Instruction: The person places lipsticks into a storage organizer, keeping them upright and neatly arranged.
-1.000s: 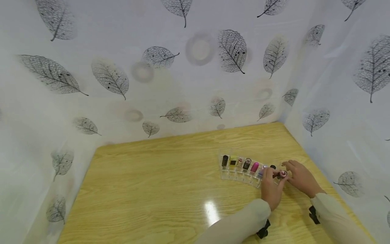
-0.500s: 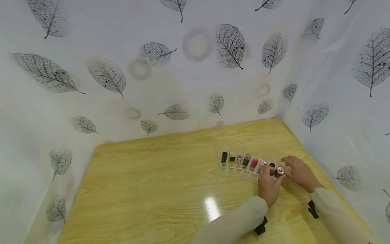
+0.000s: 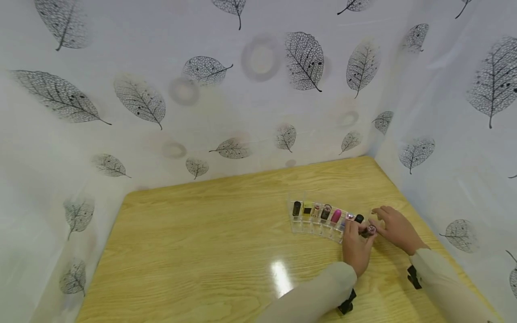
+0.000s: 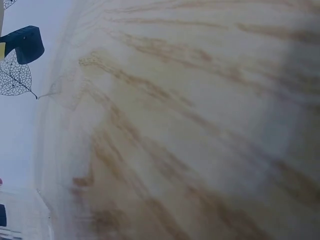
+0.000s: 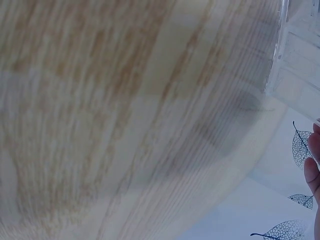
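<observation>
A clear curved lipstick organizer (image 3: 319,230) stands toward the right of the table in the head view, several cosmetic tubes in its back row. My left hand (image 3: 357,251) pinches a dark lipstick tube (image 3: 371,229) with a shiny pinkish end, over the organizer's right part. My right hand (image 3: 399,229) grips the organizer's right end between thumb and fingers. In the right wrist view, right fingers (image 5: 312,172) show at the edge beside the organizer's clear corner (image 5: 300,60). The left hand lies outside the left wrist view, where a corner of the organizer (image 4: 25,212) appears.
In the organizer sit a black tube (image 3: 296,208), a yellow-and-black one (image 3: 308,210), a magenta one (image 3: 336,216) and a black-capped one (image 3: 359,218). Leaf-printed white sheeting (image 3: 226,107) closes in the wooden table (image 3: 194,242) at the back and sides.
The pinched lipstick tube and left hand have shifted slightly left, and the tube's shiny end has tipped a little toward me. The right hand keeps its place. The head view has tilted slightly.
</observation>
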The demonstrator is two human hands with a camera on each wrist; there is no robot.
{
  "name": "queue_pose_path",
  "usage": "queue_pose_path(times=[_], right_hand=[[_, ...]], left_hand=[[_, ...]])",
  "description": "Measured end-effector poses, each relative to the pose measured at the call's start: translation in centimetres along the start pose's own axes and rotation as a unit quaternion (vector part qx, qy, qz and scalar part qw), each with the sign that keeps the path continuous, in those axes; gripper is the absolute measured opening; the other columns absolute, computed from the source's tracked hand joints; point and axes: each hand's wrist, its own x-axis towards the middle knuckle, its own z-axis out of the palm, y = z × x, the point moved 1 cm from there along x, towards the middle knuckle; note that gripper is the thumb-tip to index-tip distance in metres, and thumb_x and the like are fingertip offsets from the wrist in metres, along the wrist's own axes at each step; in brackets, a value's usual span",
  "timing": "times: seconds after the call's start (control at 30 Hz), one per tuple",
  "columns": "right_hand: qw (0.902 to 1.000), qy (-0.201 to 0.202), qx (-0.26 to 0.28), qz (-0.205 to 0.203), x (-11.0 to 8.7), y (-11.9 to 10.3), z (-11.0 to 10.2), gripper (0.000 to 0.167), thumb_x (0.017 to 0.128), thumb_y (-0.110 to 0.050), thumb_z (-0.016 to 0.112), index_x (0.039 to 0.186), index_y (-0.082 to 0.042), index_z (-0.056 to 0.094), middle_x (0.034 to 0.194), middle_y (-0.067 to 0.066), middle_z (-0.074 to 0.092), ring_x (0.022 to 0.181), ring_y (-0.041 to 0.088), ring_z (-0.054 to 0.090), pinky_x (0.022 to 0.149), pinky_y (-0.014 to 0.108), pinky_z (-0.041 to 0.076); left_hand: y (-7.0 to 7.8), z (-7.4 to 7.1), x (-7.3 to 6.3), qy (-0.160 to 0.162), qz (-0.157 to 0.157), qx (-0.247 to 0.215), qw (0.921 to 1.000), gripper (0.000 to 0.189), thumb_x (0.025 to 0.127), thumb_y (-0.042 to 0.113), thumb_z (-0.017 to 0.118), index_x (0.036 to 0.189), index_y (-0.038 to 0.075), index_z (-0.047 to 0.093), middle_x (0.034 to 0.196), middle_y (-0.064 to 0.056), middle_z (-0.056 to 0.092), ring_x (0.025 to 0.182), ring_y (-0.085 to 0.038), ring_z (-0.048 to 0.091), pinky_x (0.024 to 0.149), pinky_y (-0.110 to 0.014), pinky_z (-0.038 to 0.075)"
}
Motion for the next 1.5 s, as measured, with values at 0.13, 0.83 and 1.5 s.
queue_pose_path(times=[0.13,0.83,1.5], right_hand=[[0.9999,0.001,-0.006,-0.013,0.0,0.2,0.0,0.038,0.094,-0.032,0.055,0.105,0.004,0.061,0.092,0.015,0.06,0.075,0.026,0.059,0.064,0.044,0.051],[0.9998,-0.004,-0.016,-0.011,0.0,-0.1,-0.1,0.031,0.082,-0.016,0.071,0.104,0.004,0.061,0.089,0.013,0.06,0.073,0.025,0.058,0.063,0.042,0.05],[0.9989,-0.039,-0.025,-0.004,0.7,-0.4,-1.3,0.032,0.081,-0.025,0.071,0.099,0.0,0.063,0.083,0.009,0.06,0.068,0.023,0.057,0.062,0.044,0.049]], left_hand=[[-0.1,0.0,0.1,-0.009,-0.012,-0.003,0.9999,0.031,0.078,0.022,0.075,0.096,0.014,0.051,0.095,0.004,0.052,0.088,-0.003,0.054,0.078,-0.005,0.042],[-0.4,-1.0,-0.4,-0.004,0.025,0.025,0.9994,0.029,0.08,0.024,0.074,0.1,0.015,0.055,0.093,0.005,0.053,0.083,0.0,0.054,0.076,-0.001,0.04],[-0.3,-6.8,0.7,-0.081,0.14,0.094,0.9823,0.03,0.083,0.034,0.069,0.104,0.017,0.055,0.096,0.009,0.056,0.085,0.001,0.055,0.071,0.002,0.034]])
